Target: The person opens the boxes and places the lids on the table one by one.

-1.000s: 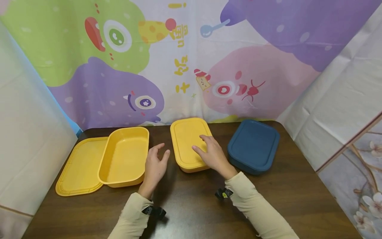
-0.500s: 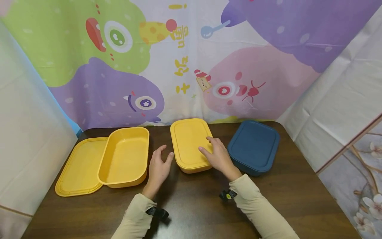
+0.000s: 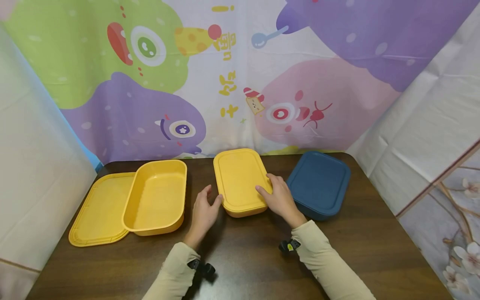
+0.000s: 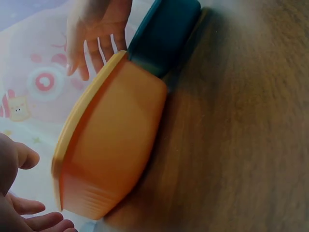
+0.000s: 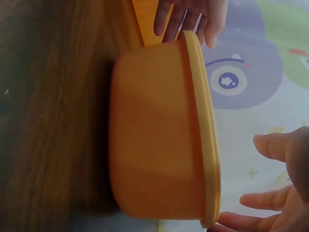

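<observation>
A yellow lunch box with its lid on [image 3: 240,179] sits mid-table between my two hands. My left hand [image 3: 204,216] is by the box's near left corner, thumb tip right at the lid's edge, fingers loosely spread. On the opposite side, my right hand [image 3: 281,198] has its thumb over the lid and its fingers by the right edge. The left wrist view shows the box's orange-looking side wall [image 4: 113,135] resting on the wood. Seen from the right wrist, fingertips [image 5: 263,198] come close to the lid's rim [image 5: 205,125].
To the left stands a lidless yellow container [image 3: 159,196], overlapping a loose yellow lid [image 3: 99,212] on the table. A dark blue lidded box [image 3: 318,183] is close to my right hand. Behind the brown table [image 3: 243,258] hangs a cartoon-printed curtain [image 3: 232,133].
My left hand has moved right toward the lidded yellow box. My right hand has slid from over its lid out to the right edge. The boxes have stayed in place.
</observation>
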Demonstrator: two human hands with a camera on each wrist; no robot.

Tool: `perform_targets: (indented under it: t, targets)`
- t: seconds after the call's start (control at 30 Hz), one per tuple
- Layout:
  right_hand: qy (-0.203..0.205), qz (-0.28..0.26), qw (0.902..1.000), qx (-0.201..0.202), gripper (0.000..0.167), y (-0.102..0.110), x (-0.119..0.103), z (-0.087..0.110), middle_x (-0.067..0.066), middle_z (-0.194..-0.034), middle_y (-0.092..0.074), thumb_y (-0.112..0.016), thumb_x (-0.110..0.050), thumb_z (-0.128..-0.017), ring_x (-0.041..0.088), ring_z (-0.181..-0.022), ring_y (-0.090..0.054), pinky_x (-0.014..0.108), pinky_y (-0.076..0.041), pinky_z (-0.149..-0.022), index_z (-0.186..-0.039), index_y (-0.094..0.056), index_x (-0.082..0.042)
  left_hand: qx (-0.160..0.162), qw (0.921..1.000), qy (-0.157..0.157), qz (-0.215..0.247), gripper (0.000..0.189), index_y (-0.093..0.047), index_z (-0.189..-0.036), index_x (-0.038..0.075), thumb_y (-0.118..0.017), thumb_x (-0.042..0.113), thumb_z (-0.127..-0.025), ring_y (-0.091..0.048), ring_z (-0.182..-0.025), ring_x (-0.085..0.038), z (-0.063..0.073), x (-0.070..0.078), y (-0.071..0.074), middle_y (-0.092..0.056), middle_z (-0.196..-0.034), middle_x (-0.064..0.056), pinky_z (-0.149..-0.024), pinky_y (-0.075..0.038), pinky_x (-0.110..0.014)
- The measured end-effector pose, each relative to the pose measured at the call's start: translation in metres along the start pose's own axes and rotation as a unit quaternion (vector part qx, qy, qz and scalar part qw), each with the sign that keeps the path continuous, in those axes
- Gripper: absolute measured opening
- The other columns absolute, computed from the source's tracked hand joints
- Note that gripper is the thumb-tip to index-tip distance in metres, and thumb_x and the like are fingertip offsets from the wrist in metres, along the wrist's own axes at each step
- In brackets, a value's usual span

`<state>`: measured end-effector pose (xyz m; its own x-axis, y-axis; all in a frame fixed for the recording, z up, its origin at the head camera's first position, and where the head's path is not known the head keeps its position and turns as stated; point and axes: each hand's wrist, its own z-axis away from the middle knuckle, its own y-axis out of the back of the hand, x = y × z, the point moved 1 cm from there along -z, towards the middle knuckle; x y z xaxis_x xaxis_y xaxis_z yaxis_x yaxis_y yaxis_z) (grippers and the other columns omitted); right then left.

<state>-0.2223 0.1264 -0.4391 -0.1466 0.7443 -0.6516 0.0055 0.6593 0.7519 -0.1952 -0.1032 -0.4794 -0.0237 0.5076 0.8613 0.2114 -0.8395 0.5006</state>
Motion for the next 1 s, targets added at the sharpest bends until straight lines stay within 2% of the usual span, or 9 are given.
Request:
perform_targets:
  t: [0.37, 0.5, 0.77, 1.0]
  targets:
    - [-0.025, -0.014, 0.9995, -0.01, 0.069, -0.008, 0.012, 0.001, 0.025, -0.139, -0.048, -0.06, -0.041, -0.094, 0.04, -0.125, -0.049, 0.054, -0.041, -0.103, -0.145, -0.04, 0.0, -0.018, 0.9998, -0.002, -0.003, 0.06, -0.043, -0.143, -0.002, -0.06, 0.03, -0.094, -0.054, -0.124, -0.038, 0.003, -0.006, -0.01, -0.054, -0.135, -0.022, -0.102, -0.043, -0.053]
    - [-0.04, -0.028, 0.9986, -0.02, 0.073, -0.012, 0.017, 0.001, 0.027, -0.143, -0.044, -0.06, -0.041, -0.094, 0.041, -0.13, -0.046, 0.055, -0.039, -0.106, -0.147, -0.035, 0.003, -0.022, 0.9997, 0.003, 0.002, 0.06, -0.043, -0.142, -0.002, -0.061, 0.03, -0.094, -0.054, -0.124, -0.038, 0.002, -0.007, -0.013, -0.054, -0.135, -0.022, -0.103, -0.042, -0.053]
    - [-0.067, -0.059, 0.9956, -0.029, 0.077, -0.02, 0.029, 0.001, 0.03, -0.148, -0.038, -0.059, -0.039, -0.095, 0.043, -0.137, -0.039, 0.055, -0.034, -0.112, -0.148, -0.029, 0.008, -0.039, 0.9989, 0.008, 0.025, 0.065, -0.041, -0.144, -0.002, -0.062, 0.03, -0.092, -0.052, -0.126, -0.038, 0.004, -0.006, -0.019, -0.054, -0.136, -0.023, -0.106, -0.041, -0.051]
    - [-0.081, -0.076, 0.9936, -0.022, 0.079, -0.024, 0.037, 0.001, 0.029, -0.148, -0.038, -0.057, -0.041, -0.096, 0.042, -0.137, -0.039, 0.055, -0.034, -0.111, -0.149, -0.026, 0.007, -0.045, 0.9984, 0.009, 0.034, 0.066, -0.039, -0.146, 0.002, -0.063, 0.03, -0.091, -0.053, -0.124, -0.035, 0.003, -0.004, -0.02, -0.054, -0.136, -0.02, -0.105, -0.041, -0.05]
